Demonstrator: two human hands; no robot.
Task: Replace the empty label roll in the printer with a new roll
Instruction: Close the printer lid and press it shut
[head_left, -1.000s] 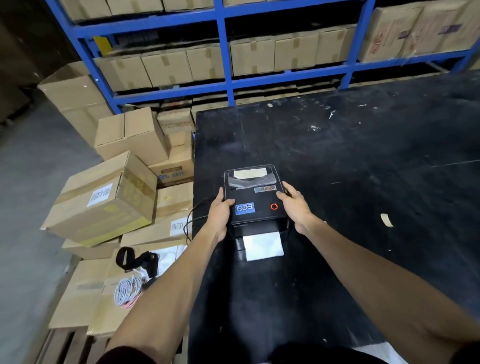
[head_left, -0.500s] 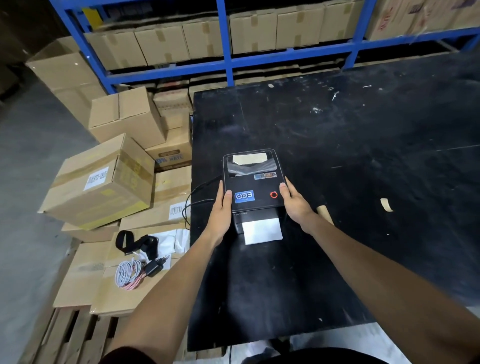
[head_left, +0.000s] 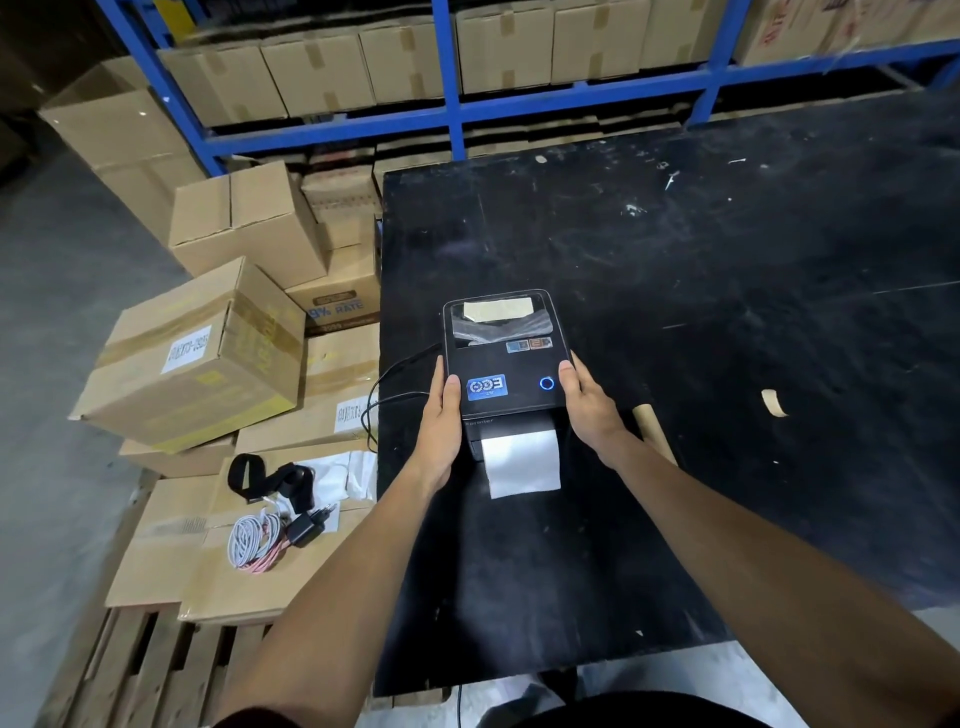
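A black label printer (head_left: 503, 358) sits on the black table (head_left: 727, 291) with its lid closed. A clear window in the lid shows a pale roll inside. A white label strip (head_left: 522, 462) sticks out of the front slot. A blue ring light glows on the lid. My left hand (head_left: 444, 421) presses flat against the printer's left side, and my right hand (head_left: 584, 402) against its right side. A brown cardboard tube (head_left: 654, 431), an empty roll core, lies on the table just right of my right wrist, partly hidden by it.
A black cable (head_left: 387, 395) runs off the table's left edge. Cardboard boxes (head_left: 197, 353) are stacked on a pallet at the left, with a strap, charger and coiled cables (head_left: 260, 540) on top. Blue shelving (head_left: 457, 109) stands behind. A tape scrap (head_left: 773, 402) lies at right.
The printer's ring light has turned from red to blue. My hands have slid from the lid's top down to the printer's sides. The camera has tilted, so the printer sits higher in view.
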